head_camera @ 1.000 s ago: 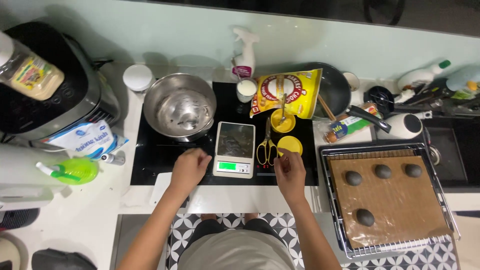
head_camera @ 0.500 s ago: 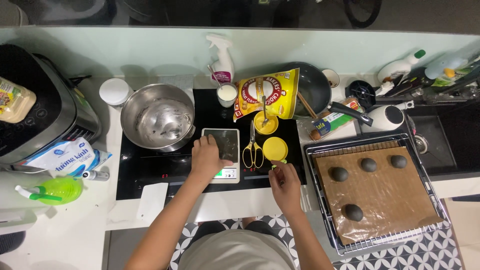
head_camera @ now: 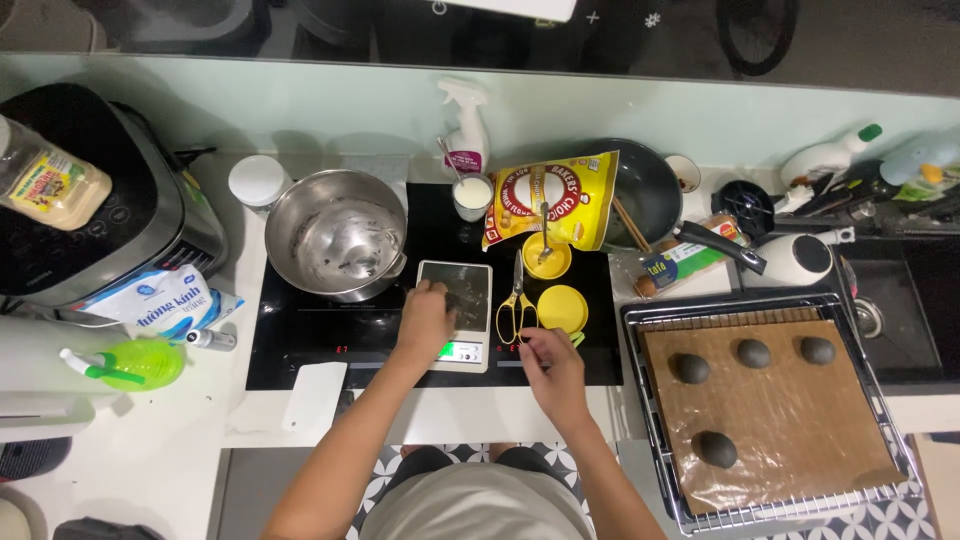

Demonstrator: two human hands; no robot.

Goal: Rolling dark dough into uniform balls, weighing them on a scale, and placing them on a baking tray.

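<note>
**A:** A home kitchen seen from above: the left hand (head_camera: pixel 425 322) now rests on the platform of the digital kitchen scale (head_camera: pixel 457 314), fingers curled down over a dark lump on the plate. A second ago that hand hovered just short of the scale; half a second ago it was arriving.

**B:** And the other hand?

**A:** The right hand (head_camera: pixel 552 368) sits at about four o'clock from the scale, just below the yellow-handled scissors (head_camera: pixel 517 304). Its fingertips are pinched together, but whether they hold anything I cannot tell. It has barely shifted across the three frames.

**B:** So the change is the left hand reaching the scale.

**A:** Yes, and the lit green display suggests weighing is under way; judging by that, a portion of dark dough is being placed or adjusted there.

**B:** Where does finished work lie?

**A:** On the baking tray (head_camera: pixel 650 420) at three o'clock from the hands, four dark dough balls (head_camera: pixel 753 353) sit well apart on brown paper. The steel mixing bowl (head_camera: pixel 335 235) stands at ten o'clock, touching the scale's corner.
</note>
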